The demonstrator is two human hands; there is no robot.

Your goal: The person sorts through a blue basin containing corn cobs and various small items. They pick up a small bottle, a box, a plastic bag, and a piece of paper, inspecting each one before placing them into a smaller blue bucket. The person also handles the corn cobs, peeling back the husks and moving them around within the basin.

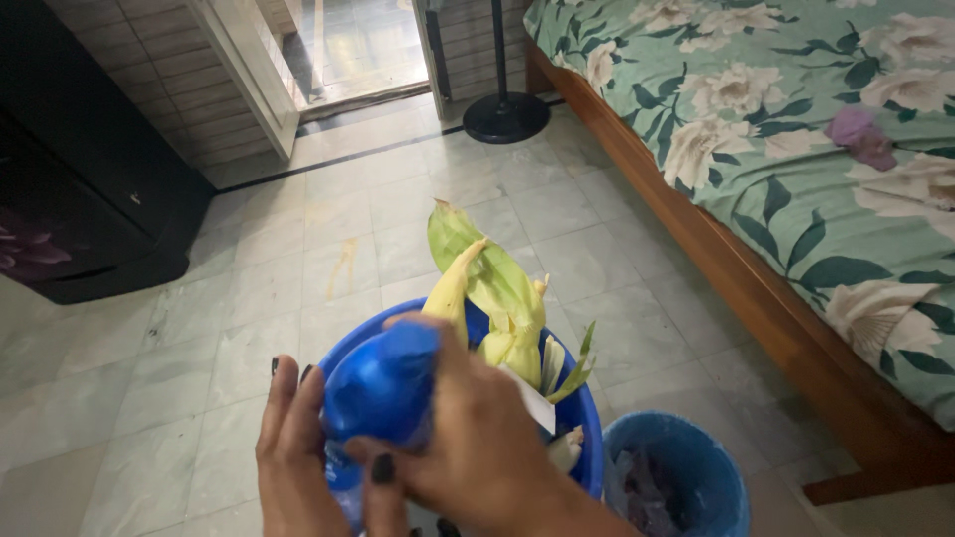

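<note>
My right hand [477,447] wraps over a rounded blue plastic object [383,388], gripping it from the right. My left hand [298,457] supports the same object from the left and below, fingers closed around its lower part. Both hands hover over a blue plastic bucket [589,418] that holds corn cobs in green and yellow husks [492,288], which stick up behind the hands.
A smaller blue bin [676,487] with dark contents stands to the right of the bucket. A wooden bed [756,288] with a floral green sheet runs along the right. A black fan base [505,117] and a dark cabinet [80,179] stand on the tiled floor.
</note>
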